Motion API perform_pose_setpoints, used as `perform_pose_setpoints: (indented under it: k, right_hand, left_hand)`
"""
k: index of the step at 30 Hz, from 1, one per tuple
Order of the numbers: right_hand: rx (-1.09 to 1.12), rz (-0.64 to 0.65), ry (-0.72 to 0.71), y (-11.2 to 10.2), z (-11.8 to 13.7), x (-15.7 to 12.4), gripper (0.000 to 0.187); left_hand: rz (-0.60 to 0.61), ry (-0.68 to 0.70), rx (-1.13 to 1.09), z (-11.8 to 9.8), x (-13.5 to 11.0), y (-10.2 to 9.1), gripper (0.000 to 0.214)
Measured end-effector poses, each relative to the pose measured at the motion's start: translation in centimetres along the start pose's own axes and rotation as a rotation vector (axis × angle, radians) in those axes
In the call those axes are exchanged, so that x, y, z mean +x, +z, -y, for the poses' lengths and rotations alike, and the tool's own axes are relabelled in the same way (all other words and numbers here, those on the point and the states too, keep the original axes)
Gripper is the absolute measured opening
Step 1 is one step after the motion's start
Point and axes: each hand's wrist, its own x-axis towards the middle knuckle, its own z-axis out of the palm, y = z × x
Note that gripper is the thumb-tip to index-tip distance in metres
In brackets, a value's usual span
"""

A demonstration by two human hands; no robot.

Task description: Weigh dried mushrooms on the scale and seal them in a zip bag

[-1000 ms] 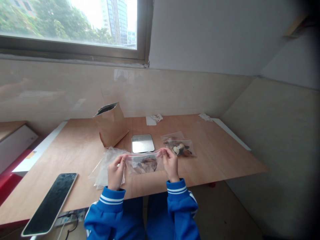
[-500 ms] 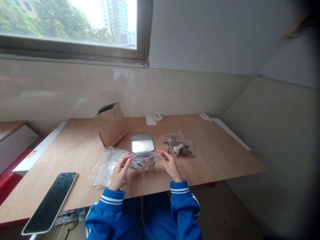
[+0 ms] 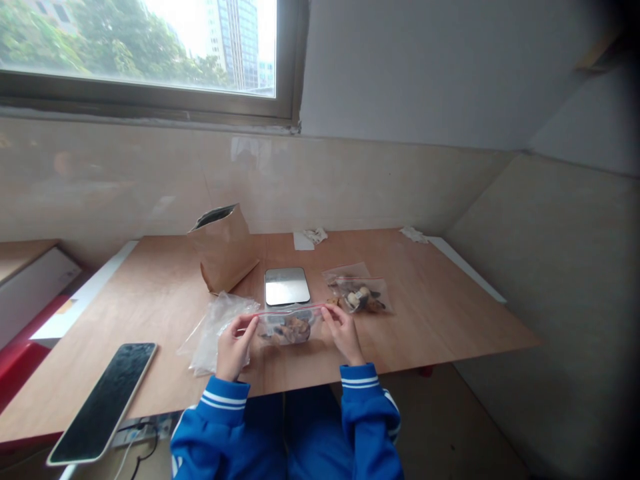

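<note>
My left hand (image 3: 233,348) and my right hand (image 3: 343,335) pinch the two ends of a clear zip bag (image 3: 289,327) with a red seal strip. Brown pieces, possibly dried food, lie inside it, just above the table. Beyond my right hand sits a second clear zip bag (image 3: 358,295) holding brown and pale pieces. A crumpled clear plastic bag (image 3: 215,335) lies under and behind my left hand. A flat metal-topped digital scale (image 3: 287,287) is behind the held bag, with a brown kraft paper bag (image 3: 224,250) standing to its left.
A black smartphone (image 3: 103,403) lies near the front left of the wooden table (image 3: 440,320). Small white paper scraps (image 3: 307,236) sit at the back edge. A tiled wall rises behind the table, with a window above it. Cables hang below the front edge.
Since a second ago, the held bag has dropped lower and flattened, and my hands have shifted outward to its seal ends. The other objects on the table have not moved.
</note>
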Motion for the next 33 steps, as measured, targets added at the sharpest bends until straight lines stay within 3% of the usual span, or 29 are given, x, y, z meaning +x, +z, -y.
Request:
perform_pose_setpoints:
  k: [16,23,28,33]
  right_hand:
    - [-0.070,-0.138,-0.070,0.9,0.1,-0.2,0.026]
    - [0.057,-0.053,0.042,1.2,-0.8,-0.2,0.033]
    - [0.096,0.040,0.043,1.1,-0.3,-0.2,0.038]
    - [0.041,0.063,0.016,1.4,0.1,-0.2,0.033]
  left_hand:
    - [-0.098,0.091,0.112,-0.3,-0.2,-0.1,0.029]
    - [-0.071,0.021,0.021,-0.5,-0.3,-0.1,0.033]
    - [0.030,0.016,-0.054,-0.4,-0.4,-0.2,0.033]
    - [0.027,0.056,-0.016,-0.5,-0.5,-0.2,0.031]
